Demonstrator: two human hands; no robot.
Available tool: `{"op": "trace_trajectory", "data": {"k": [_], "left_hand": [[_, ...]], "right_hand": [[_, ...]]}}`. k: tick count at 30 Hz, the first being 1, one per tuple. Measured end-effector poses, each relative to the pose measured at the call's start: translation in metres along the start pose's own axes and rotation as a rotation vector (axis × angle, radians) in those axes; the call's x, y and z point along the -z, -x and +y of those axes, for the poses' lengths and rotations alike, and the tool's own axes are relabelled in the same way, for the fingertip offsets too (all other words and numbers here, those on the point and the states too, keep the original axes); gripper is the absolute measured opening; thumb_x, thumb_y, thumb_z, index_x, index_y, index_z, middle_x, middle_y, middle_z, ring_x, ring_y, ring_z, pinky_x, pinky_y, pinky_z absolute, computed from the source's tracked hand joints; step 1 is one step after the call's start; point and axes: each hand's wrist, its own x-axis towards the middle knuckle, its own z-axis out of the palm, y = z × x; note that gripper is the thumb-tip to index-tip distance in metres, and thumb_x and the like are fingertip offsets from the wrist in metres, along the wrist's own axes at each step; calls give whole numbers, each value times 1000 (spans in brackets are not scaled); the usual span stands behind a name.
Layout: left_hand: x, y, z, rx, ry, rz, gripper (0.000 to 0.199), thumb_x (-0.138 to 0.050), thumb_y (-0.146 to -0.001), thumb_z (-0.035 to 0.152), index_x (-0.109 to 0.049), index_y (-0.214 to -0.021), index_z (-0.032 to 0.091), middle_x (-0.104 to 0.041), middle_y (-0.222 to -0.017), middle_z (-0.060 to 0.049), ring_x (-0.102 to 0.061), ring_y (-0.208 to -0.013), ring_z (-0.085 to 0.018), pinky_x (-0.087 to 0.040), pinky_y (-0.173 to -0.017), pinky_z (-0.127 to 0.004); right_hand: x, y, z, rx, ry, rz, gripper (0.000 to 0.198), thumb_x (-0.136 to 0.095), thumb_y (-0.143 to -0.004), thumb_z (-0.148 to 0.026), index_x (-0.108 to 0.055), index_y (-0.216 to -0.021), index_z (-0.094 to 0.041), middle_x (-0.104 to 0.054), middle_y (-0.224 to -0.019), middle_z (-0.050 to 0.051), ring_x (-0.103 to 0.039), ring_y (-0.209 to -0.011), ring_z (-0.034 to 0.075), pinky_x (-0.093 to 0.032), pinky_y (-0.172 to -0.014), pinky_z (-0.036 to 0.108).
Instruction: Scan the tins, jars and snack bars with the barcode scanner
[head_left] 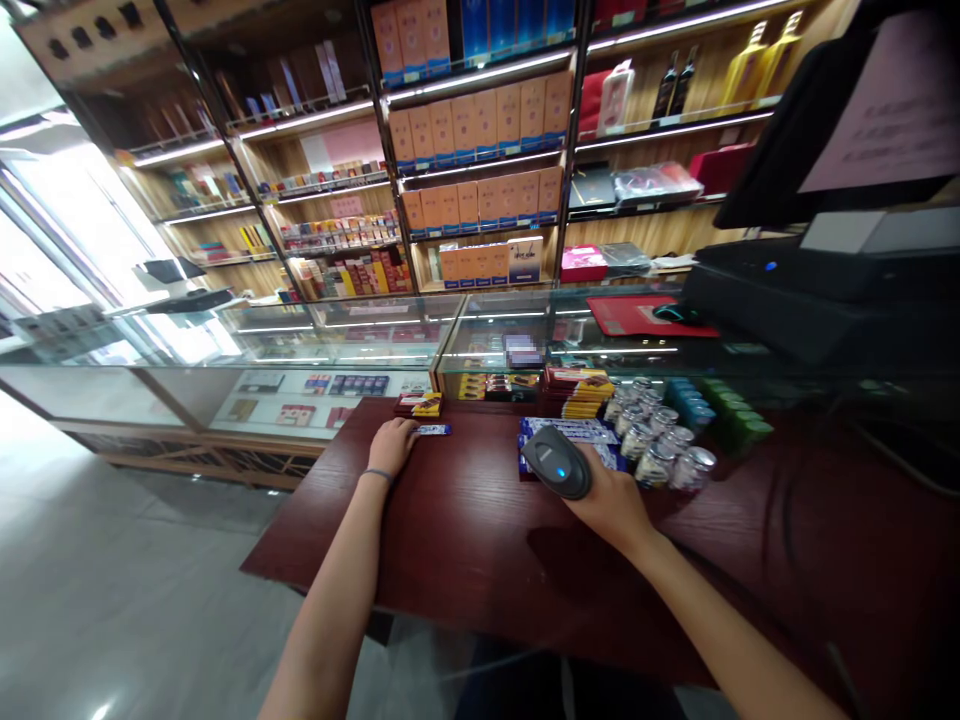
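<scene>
My right hand (616, 500) is wrapped around the grip of a black barcode scanner (556, 462) with a blue light on top. The scanner is above blue-and-white packets (574, 430) laid in rows on the dark red wooden table. At the left, my left hand (392, 447) rests low over the table, its fingers closed on the end of a slim blue-and-white stick packet (433, 430). The fingertips are partly hidden. Just behind that packet lies a small pile of yellow-and-red packets (421, 403).
A taller stack of yellow-and-red packets (583, 392), silver-lidded jars (656, 445), and blue and green cans (724, 412) stand along the table's back right. Behind runs a glass display counter (345, 335). A dark checkout machine (810, 290) is at right.
</scene>
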Motion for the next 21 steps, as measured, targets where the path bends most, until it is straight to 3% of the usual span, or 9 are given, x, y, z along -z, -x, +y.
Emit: {"op": "trace_trajectory", "data": {"k": [3, 6, 9, 12, 16, 19, 21], "left_hand": [[7, 4, 14, 27, 26, -25, 28, -47, -96, 37, -69, -97, 21, -70, -99, -11, -64, -95, -24, -45, -85, -32], [14, 5, 35, 126, 143, 57, 29, -44, -97, 40, -66, -97, 22, -72, -96, -9, -67, -86, -21, -46, -76, -28], [20, -2, 60, 242, 507, 142, 30, -40, -98, 43, -62, -102, 22, -71, -83, -4, -67, -67, -16, -47, -66, -24], [25, -16, 86, 377, 935, 50, 29, -47, -94, 45, -60, -102, 20, -68, -72, -2, -62, -50, -13, -48, -53, -23], [24, -23, 125, 461, 1429, -156, 30, -63, -86, 37, -60, -107, 17, -69, -81, -5, -67, -61, -15, -54, -55, -25], [16, -16, 154, 462, 1674, -179, 34, -69, -82, 34, -61, -111, 16, -70, -96, -8, -69, -74, -16, -56, -64, -27], [9, -11, 170, 473, 1728, -184, 39, -71, -80, 33, -62, -114, 16, -70, -103, -10, -69, -79, -17, -56, -66, -26]], "right_hand": [[-1, 0, -2, -28, 2, 16, 44, -63, -79, -34, -52, -121, -24, -74, -84, 1, -71, -66, 23, -46, -55, 29], [-2, 1, -1, -24, -12, 26, 44, -64, -79, -35, -53, -120, -24, -74, -86, 1, -71, -66, 23, -46, -54, 28], [-1, 1, 1, -14, -12, 35, 45, -64, -78, -34, -53, -120, -23, -75, -88, 2, -72, -68, 24, -46, -54, 28], [4, 0, 2, -16, -16, 25, 45, -63, -77, -31, -52, -121, -23, -75, -89, 2, -72, -71, 24, -47, -56, 28], [11, -2, 3, -35, -4, 22, 43, -62, -77, -31, -51, -119, -22, -74, -83, 1, -72, -67, 24, -46, -54, 28], [15, -3, 7, -3, 8, 10, 41, -60, -79, -32, -50, -117, -22, -74, -80, 1, -72, -66, 23, -44, -54, 27], [17, -3, 11, 35, 10, -19, 36, -59, -78, -31, -52, -112, -21, -72, -76, 1, -71, -64, 23, -43, -53, 27]]}}
